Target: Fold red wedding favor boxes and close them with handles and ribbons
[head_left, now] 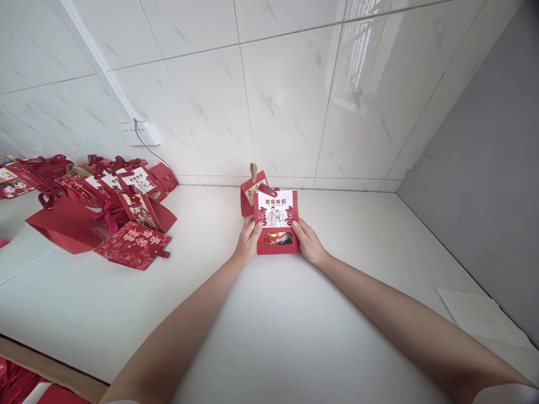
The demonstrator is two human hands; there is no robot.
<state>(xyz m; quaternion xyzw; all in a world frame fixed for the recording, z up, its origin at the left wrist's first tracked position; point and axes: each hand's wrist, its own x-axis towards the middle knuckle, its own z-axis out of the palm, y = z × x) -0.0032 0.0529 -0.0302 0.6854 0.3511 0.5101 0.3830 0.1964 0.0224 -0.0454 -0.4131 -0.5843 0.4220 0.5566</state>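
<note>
A red gift box (278,240) with a white printed front, a couple drawing and an oval window showing shiny wrappers is held upright over the white table. My left hand (247,241) grips its left edge, thumb on the front. On its right edge, my right hand (309,241) is closed in the same way. The box has a dark red ribbon loop at its top. Just behind it, near the wall, stands a second red box (246,205) with a gold loop, partly hidden by the held one.
Many red boxes and bags (71,221) with ribbons crowd the left of the table (202,348). A tiled wall (286,101) with a socket (141,133) and cable runs behind. More red packaging (25,387) lies at the lower left. A grey surface (484,168) rises at the right.
</note>
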